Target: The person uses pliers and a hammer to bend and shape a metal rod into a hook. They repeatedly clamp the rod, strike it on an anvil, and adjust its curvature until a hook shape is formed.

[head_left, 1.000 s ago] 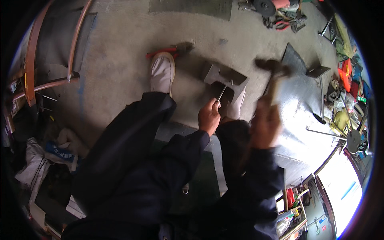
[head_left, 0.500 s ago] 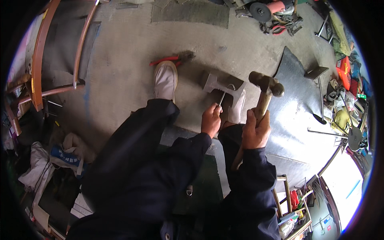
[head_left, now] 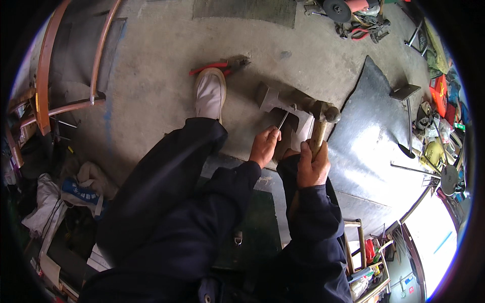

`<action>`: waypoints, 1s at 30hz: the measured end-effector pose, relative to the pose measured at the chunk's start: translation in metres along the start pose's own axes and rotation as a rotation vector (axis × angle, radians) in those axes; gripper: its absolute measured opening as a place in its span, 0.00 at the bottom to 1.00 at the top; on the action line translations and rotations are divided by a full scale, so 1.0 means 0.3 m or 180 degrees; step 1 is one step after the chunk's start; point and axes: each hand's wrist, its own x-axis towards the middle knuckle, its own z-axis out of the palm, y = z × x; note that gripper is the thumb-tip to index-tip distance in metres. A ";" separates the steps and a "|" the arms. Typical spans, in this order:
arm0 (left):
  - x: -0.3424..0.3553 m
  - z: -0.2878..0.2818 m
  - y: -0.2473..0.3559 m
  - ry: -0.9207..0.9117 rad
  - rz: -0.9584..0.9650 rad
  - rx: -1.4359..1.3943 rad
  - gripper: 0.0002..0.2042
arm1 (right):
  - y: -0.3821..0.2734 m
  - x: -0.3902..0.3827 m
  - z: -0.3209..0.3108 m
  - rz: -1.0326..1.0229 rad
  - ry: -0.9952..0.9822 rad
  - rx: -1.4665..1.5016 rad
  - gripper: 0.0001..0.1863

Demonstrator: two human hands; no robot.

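Observation:
My left hand (head_left: 265, 146) is closed on a thin metal rod (head_left: 284, 120), holding it at an angle. Its far end, bent into a hook in the earlier frame, rests at a short steel beam piece (head_left: 270, 98) on the floor between my feet. My right hand (head_left: 312, 166) grips a hammer (head_left: 318, 137) by its wooden handle. The hammer's steel head lies across the beam piece's right part, close to the rod's far end, and hides some of both. Whether head and rod touch, I cannot tell.
Red-handled pliers (head_left: 209, 67) lie beyond my left shoe (head_left: 210, 95). A dark metal sheet (head_left: 361, 121) covers the floor at right. An angle grinder (head_left: 339, 9) and several tools lie at the far right. Brown frames (head_left: 49, 65) stand at the left.
The hammer has come left and down, its head now over the beam piece beside the rod's end. My left hand keeps its hold on the rod. The view has shifted slightly.

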 end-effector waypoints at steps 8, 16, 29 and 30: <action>-0.025 0.011 0.053 0.0251 0.0261 0.0489 0.14 | 0.053 -0.007 0.038 -0.0253 -0.0293 -0.0594 0.13; -0.028 0.036 0.063 0.0490 0.0193 0.0649 0.14 | -0.275 0.026 -0.134 -0.0226 0.0388 0.1333 0.09; -0.046 0.038 0.065 0.0750 0.0390 0.1113 0.13 | -0.086 0.034 -0.114 -0.0097 0.0425 -0.0017 0.11; -0.047 0.041 0.066 0.0777 0.0377 0.1145 0.13 | -0.099 0.026 -0.111 -0.0143 0.0387 0.0000 0.11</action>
